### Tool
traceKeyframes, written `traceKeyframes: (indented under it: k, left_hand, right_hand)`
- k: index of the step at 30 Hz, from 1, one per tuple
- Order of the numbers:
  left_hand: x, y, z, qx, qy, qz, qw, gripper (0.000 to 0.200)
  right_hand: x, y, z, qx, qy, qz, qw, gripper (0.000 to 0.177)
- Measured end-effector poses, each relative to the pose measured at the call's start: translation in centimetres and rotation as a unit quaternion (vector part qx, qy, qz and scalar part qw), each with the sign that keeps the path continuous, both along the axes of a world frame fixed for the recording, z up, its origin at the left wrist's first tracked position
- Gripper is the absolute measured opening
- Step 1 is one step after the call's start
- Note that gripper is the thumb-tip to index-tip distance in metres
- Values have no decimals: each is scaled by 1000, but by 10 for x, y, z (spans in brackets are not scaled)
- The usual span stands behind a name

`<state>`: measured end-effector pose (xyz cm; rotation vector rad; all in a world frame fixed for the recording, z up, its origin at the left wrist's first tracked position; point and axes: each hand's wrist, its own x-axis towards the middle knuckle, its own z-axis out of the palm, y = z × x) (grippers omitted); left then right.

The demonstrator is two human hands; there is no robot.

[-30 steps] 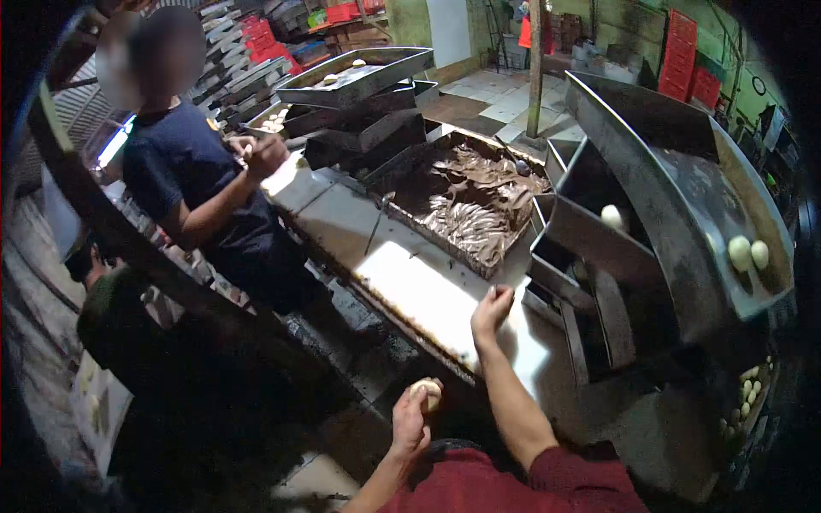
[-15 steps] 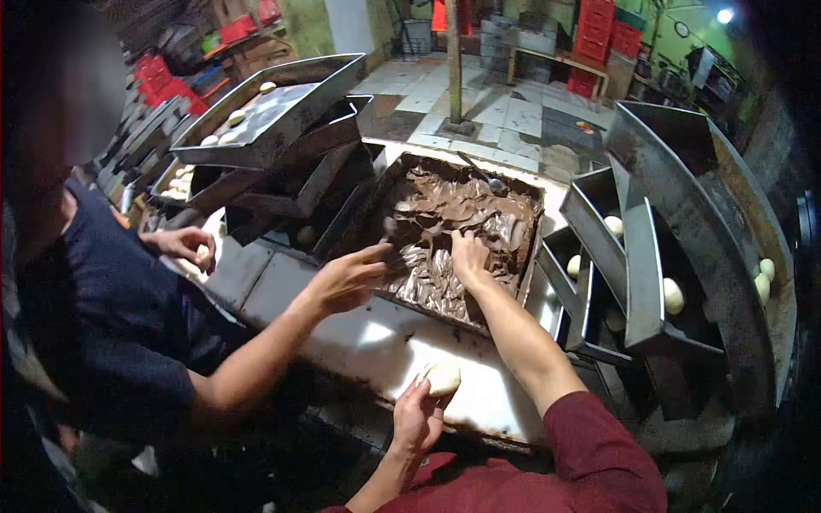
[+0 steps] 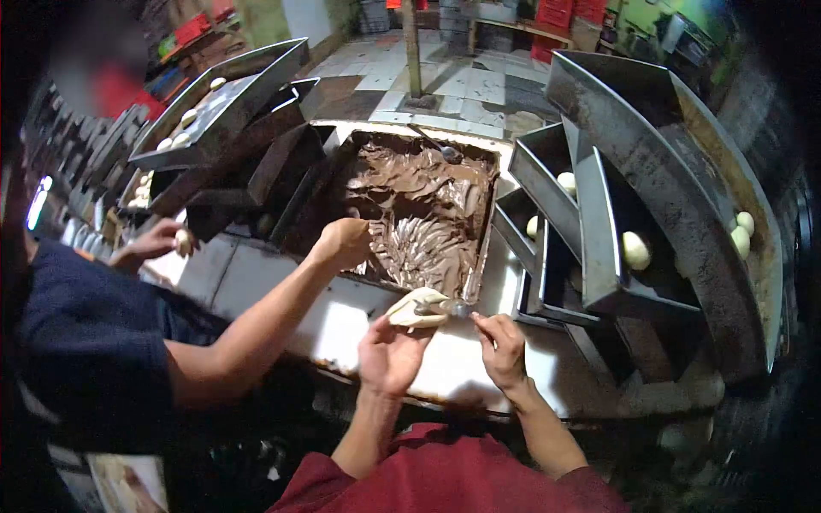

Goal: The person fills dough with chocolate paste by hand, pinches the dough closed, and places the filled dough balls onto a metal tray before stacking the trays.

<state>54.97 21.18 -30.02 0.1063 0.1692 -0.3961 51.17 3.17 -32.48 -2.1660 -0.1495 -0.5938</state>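
A flattened piece of pale dough [image 3: 412, 309] rests in my left hand [image 3: 392, 355], its edge folded upward. My right hand [image 3: 503, 342] pinches the handle of a small spoon [image 3: 457, 309], whose bowl end meets the dough. Just beyond both hands lies a large tray of brown paste [image 3: 428, 235], its surface ridged and glossy. A second utensil [image 3: 449, 154] lies at the tray's far edge. The co-worker's hand [image 3: 346, 244] reaches into the tray's left side, and their other hand [image 3: 158, 242] holds a small dough piece [image 3: 183, 241].
Stacked metal pans [image 3: 222, 111] with dough balls stand at the left. More tilted pans [image 3: 637, 239] holding dough balls [image 3: 635, 250] stand at the right. A co-worker in a dark shirt [image 3: 94, 333] is close at my left. A pole [image 3: 412, 51] rises beyond the table.
My right hand has come back from the tray to the dough with the spoon. My left hand has risen slightly, and the dough is now opened. The view has shifted rightward.
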Motion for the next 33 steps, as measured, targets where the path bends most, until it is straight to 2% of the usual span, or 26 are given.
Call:
traceKeyframes:
  k: [1, 2, 4, 6, 7, 8, 9, 10, 11, 12, 14, 15, 16, 18, 20, 22, 24, 25, 26, 28, 29, 30, 32, 33]
  left_hand:
    - [-11, 4, 3, 22, -22, 24, 999, 48]
    - [-26, 4, 9, 104, -44, 56, 992, 52]
    - [-59, 4, 19, 280, -68, 112, 951, 66]
    - [-91, -12, 28, 354, -66, 125, 925, 69]
    - [-104, -18, 32, 349, -84, 111, 927, 75]
    - [-116, -26, 31, 343, -72, 123, 928, 74]
    - [-126, -29, 24, 288, -48, 108, 950, 72]
    - [-140, -33, 14, 228, -22, 89, 969, 70]
    - [-154, -39, 11, 206, 17, 50, 977, 63]
    - [-161, -42, -6, 225, -9, 2, 974, 54]
    - [-182, -49, -16, 249, -13, -35, 968, 49]
    - [-194, -53, -15, 287, 60, 15, 956, 45]
    - [-203, -55, -21, 308, 87, 41, 946, 46]
    - [-220, -60, -45, 265, 114, 109, 951, 42]
    - [-240, -67, -54, 205, 99, 54, 972, 23]
    - [-265, -89, -23, 167, 90, 50, 980, 25]
    - [-291, -105, -6, 292, -6, -33, 956, 31]
    - [-302, -119, -4, 372, -125, -22, 919, 34]
    - [-312, -129, -1, 362, -126, -47, 922, 34]
    - [-322, -147, 6, 503, -256, -119, 817, 36]
    - [-327, -162, 7, 483, -257, -132, 827, 38]
    - [-330, -180, 10, 478, -265, -143, 825, 38]
    - [-334, -217, 17, 445, -183, -128, 867, 35]
    - [-333, -238, -1, 381, -163, -121, 902, 31]
  right_hand:
    - [-2, -11, -13, 7, 20, -39, 999, 21]
    - [-2, -19, -30, 15, 40, -75, 996, 22]
    - [5, -28, -70, 34, 71, -35, 996, 28]
    - [-3, -15, -90, -26, 24, -43, 998, 33]
    - [-15, -11, -73, -11, 17, -34, 999, 36]
    - [-28, -7, -53, 16, 12, -30, 999, 30]
    - [-38, -7, -41, 107, 65, 48, 991, 23]
    - [-51, -9, -27, 191, 124, 121, 966, 22]
    - [-59, -11, 1, 298, 273, 238, 883, 32]
    - [-66, -13, 19, 383, 371, 327, 780, 39]
    - [-89, -15, 25, 303, 359, 382, 796, 35]
    - [-103, -19, 12, 158, 208, 376, 889, 25]
    - [-123, -23, 12, 160, 179, 388, 890, 12]
    - [-161, -31, 21, -4, -83, 390, 917, 14]
    - [-194, -38, 5, -132, -186, 347, 910, 19]
    - [-215, -56, 0, -136, -180, 327, 918, 30]
    - [-241, -77, 23, -47, 10, 272, 961, 36]
    - [-249, -92, 37, 25, 110, 250, 962, 41]
    - [-252, -110, 51, 58, 182, 294, 937, 35]
    - [-268, -143, 70, 48, 226, 287, 930, 26]
    - [-282, -159, 67, 135, 280, 256, 915, 23]
    - [-295, -174, 66, 139, 277, 243, 919, 23]
    - [-322, -198, 63, 61, 109, 177, 976, 21]
    - [-335, -207, 57, -23, 22, 144, 989, 21]
